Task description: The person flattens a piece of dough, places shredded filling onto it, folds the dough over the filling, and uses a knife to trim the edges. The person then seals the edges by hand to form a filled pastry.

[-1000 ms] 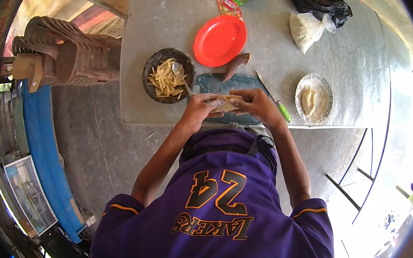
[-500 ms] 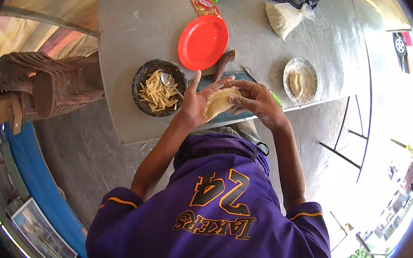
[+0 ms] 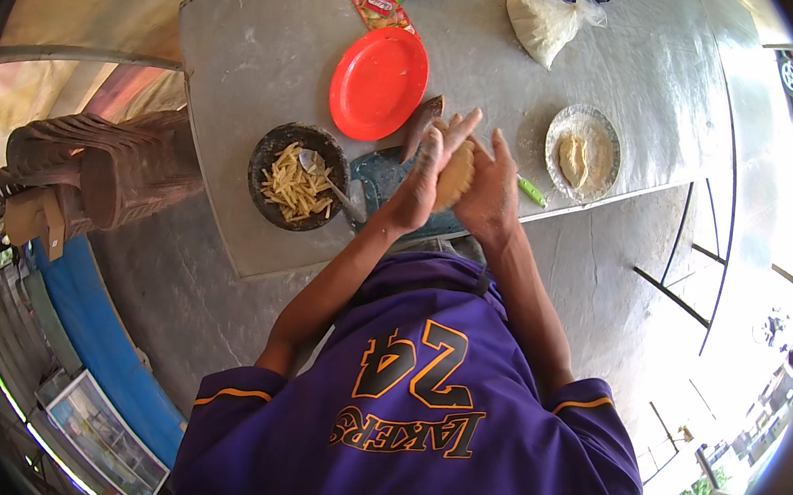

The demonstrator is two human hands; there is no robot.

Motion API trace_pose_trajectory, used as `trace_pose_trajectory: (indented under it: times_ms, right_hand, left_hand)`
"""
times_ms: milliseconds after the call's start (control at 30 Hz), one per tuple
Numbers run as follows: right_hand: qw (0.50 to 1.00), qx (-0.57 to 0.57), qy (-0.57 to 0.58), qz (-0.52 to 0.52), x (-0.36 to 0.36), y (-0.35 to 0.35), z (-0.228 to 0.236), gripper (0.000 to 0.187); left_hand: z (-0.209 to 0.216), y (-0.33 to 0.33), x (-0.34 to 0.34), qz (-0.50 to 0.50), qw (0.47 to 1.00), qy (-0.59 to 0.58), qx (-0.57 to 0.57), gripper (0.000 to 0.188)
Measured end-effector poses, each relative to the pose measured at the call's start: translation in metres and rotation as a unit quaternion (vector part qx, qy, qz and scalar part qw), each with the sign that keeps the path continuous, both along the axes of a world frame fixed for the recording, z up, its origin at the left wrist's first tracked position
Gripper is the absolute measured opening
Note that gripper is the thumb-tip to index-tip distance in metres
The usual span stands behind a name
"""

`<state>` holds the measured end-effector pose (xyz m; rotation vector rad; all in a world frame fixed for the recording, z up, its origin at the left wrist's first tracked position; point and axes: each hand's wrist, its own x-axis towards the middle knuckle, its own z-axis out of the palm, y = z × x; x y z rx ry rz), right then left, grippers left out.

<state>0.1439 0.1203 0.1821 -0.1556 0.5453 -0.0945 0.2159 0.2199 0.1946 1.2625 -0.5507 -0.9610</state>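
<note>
A flat, pale piece of dough [image 3: 456, 175] is pressed between my palms, edge upward, above the near edge of the table. My left hand [image 3: 414, 192] lies against its left side with the fingers stretched out and slightly apart. Against the other side rests my right hand [image 3: 492, 195], its fingers pointing away from me. Beneath them is a blue board [image 3: 379, 177], partly hidden by the hands. Left of it stands a dark stone mortar [image 3: 259, 182] holding pale cut strips [image 3: 292, 190] and a metal spoon [image 3: 335, 191]. A floured metal plate [image 3: 601, 177] with another dough piece [image 3: 573, 160] sits to the right.
Beyond my hands lie a brown wooden pestle [image 3: 422, 126] and a red oval plate [image 3: 379, 84]. A green knife handle [image 3: 533, 192] shows beside my right hand. Farther back are seasoning packets [image 3: 382, 3], a bag of white powder [image 3: 543, 31] and stacked brown chairs [image 3: 99, 166] off the left side.
My hands have gone from holding the dough by its edges with the fingers to pressing it between both palms. The dough has turned more upright and shifted slightly right.
</note>
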Motion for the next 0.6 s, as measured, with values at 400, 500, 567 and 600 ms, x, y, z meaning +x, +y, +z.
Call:
trace_pose_trajectory:
  times_ms: [400,500,567,600]
  right_hand:
    - [0.871,-0.45,-0.02,0.195,0.027,-0.056,0.003,0.078]
    - [0.746,-0.617,-0.009,0.25,0.028,-0.07,-0.008,0.07]
    - [0.747,-0.609,-0.035,0.265,0.027,-0.083,-0.012,0.064]
    - [0.747,-0.615,-0.021,0.253,0.025,-0.09,-0.012,0.062]
  left_hand:
    - [-0.019,-0.087,-0.016,0.314,0.936,0.134,-0.08,0.079]
    - [-0.037,-0.102,-0.02,0.332,0.876,0.288,-0.198,0.083]
    - [-0.043,-0.096,-0.018,0.302,0.867,0.327,-0.225,0.083]
    - [-0.046,-0.094,-0.017,0.282,0.842,0.388,-0.247,0.084]
